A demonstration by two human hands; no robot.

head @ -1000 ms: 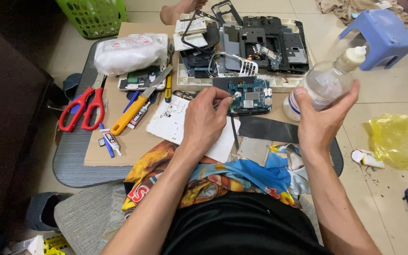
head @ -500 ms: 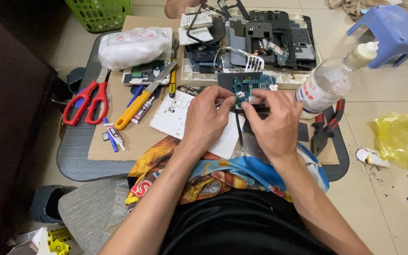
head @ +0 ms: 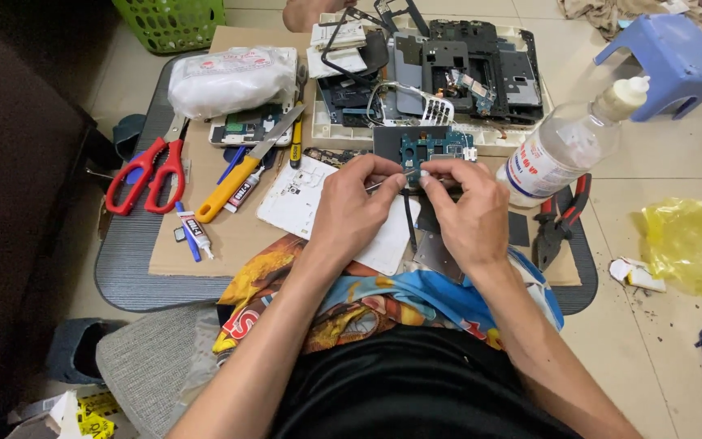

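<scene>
A small blue-green circuit board (head: 432, 147) lies on a dark phone panel at the middle of the cardboard work mat (head: 229, 236). My left hand (head: 355, 213) pinches a thin metal tool (head: 377, 185) whose tip points at the board's near edge. My right hand (head: 466, 213) meets it from the right, thumb and forefinger pinched on that same near edge of the board. A clear plastic bottle (head: 562, 150) with a white nozzle leans on the mat just right of my right hand, free of both hands.
Red scissors (head: 148, 175), a yellow-handled knife (head: 233, 180) and a small glue tube (head: 197, 230) lie left. A white tray (head: 530, 134) of dismantled phone parts sits behind. Red-handled pliers (head: 561, 219), a blue stool (head: 668, 53), a yellow bag (head: 692, 244) are right; a green basket (head: 174, 23) far left.
My right hand put the bottle down on the mat's right side and came in to the circuit board. My left hand stayed at the board with the thin tool.
</scene>
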